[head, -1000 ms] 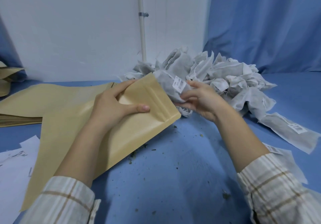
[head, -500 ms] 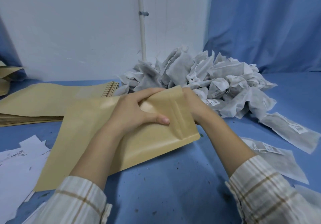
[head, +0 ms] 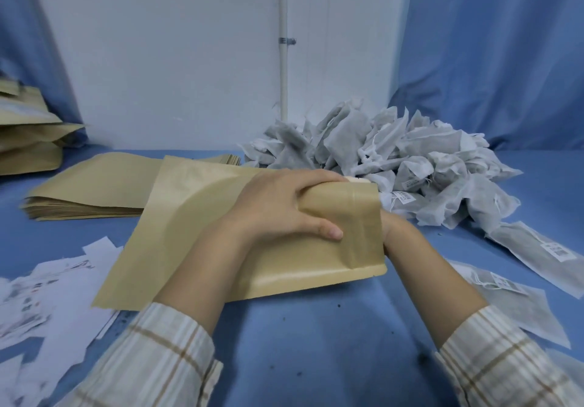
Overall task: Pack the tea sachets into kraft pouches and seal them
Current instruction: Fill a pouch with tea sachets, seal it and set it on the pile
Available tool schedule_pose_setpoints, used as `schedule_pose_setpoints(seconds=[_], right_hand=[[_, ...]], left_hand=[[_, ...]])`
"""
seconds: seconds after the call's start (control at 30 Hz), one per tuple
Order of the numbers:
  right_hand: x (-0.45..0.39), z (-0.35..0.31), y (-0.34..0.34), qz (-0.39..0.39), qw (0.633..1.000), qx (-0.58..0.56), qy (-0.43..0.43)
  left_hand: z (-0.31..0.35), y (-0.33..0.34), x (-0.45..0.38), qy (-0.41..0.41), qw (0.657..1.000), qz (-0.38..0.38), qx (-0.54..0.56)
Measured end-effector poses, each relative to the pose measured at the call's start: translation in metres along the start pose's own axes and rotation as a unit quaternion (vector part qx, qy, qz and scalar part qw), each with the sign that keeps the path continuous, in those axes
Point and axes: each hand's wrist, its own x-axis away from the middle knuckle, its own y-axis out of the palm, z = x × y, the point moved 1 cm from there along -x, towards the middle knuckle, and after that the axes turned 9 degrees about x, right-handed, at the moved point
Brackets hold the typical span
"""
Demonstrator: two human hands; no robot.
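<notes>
Since the earlier frame the right hand (head: pixel 392 226) has been pushed deeper into the kraft pouch (head: pixel 284 264), its grip hidden, so its state cannot be told. The pouch mouth is gripped by the left hand (head: pixel 284 207), lying between the flat pouch stack (head: pixel 94 185) and sachet pile (head: pixel 395 157); bare blue table (head: pixel 316 343) is left at the near edge

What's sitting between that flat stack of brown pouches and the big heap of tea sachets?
In the head view, the kraft pouch gripped by the left hand.
</notes>
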Motion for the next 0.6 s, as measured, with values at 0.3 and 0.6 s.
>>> schedule_pose_setpoints(seconds=[0.3,0.6], right_hand=[[0.033,-0.074,0.081,-0.065,0.991,-0.106,-0.055],[-0.003,-0.140,0.260,-0.147,0.981,0.039,-0.124]], left_hand=[[-0.005,-0.085,0.080,-0.042,0.998,0.036,-0.037],[-0.069,-0.171,0.214,-0.146,0.986,0.081,0.027]])
